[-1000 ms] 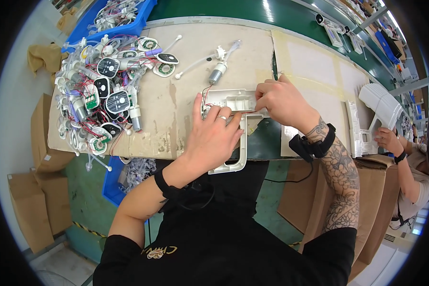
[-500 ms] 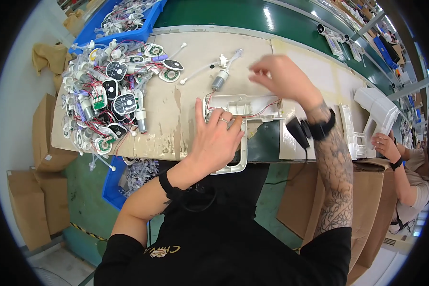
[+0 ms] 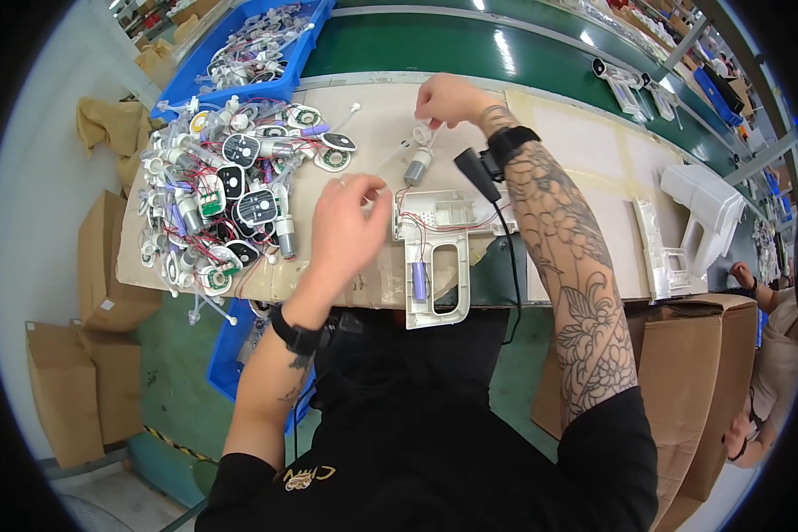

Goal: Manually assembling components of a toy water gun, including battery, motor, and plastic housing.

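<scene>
Since the earlier frame, the right hand (image 3: 448, 96) has travelled away from the white housing half (image 3: 434, 257) to the far side of the counter (image 3: 585, 151), where its fingertips pinch a small white part beside the grey motor with red leads (image 3: 417, 166). The left hand (image 3: 346, 226) has lifted off the housing and now sits just left of it, fingers loosely curled around a thin white stem; whether it grips firmly cannot be told. Between and just below the two hands lies the housing, open side up, handle loop toward the body, with red wiring and a purple cell already seated. The motor lies outside the shell, so fitting appears partly done. Left of the left hand is a heap of wired sub-assemblies (image 3: 230, 204); more moulded shells (image 3: 683, 230) lie beyond the right forearm.
</scene>
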A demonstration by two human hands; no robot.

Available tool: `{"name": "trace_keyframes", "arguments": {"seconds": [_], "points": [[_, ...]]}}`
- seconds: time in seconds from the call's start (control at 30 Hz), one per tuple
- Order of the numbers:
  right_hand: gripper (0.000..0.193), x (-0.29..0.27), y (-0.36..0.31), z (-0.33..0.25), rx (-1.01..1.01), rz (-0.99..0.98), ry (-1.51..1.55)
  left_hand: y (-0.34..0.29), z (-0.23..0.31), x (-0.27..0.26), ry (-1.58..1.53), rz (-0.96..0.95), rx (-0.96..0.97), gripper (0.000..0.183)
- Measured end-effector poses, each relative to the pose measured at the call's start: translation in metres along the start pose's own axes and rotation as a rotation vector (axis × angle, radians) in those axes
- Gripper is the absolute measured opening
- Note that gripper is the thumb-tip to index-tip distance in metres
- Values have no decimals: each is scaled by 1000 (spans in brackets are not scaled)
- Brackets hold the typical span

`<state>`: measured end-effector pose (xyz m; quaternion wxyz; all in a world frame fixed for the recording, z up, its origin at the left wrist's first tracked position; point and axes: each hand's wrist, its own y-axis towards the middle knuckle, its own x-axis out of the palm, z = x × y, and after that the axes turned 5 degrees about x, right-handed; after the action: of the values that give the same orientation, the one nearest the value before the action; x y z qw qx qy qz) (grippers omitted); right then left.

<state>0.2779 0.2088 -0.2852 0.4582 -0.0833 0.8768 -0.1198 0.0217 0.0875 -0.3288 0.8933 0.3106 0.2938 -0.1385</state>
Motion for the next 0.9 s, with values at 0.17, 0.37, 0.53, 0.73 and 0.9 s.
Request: {"name": "trace_keyframes", "arguments": {"seconds": [0.17, 0.37, 0.53, 0.73, 0.9], "points": [[23, -21, -41, 22, -15, 131, 93, 49, -19, 17, 328, -218, -85, 27], [20, -19, -73, 32, 2, 203, 126, 92, -5, 61, 495, -295, 92, 33], [25, -5, -84, 49, 54, 79, 53, 114, -11, 71, 584, -620, -88, 38], [54, 22, -78, 73, -96, 225, -66, 114, -36, 43, -281, -603, -177, 38], [55, 38, -74, 45, -179, 89, 565, 105, -48, 36, -815, -595, -258, 39]]}}
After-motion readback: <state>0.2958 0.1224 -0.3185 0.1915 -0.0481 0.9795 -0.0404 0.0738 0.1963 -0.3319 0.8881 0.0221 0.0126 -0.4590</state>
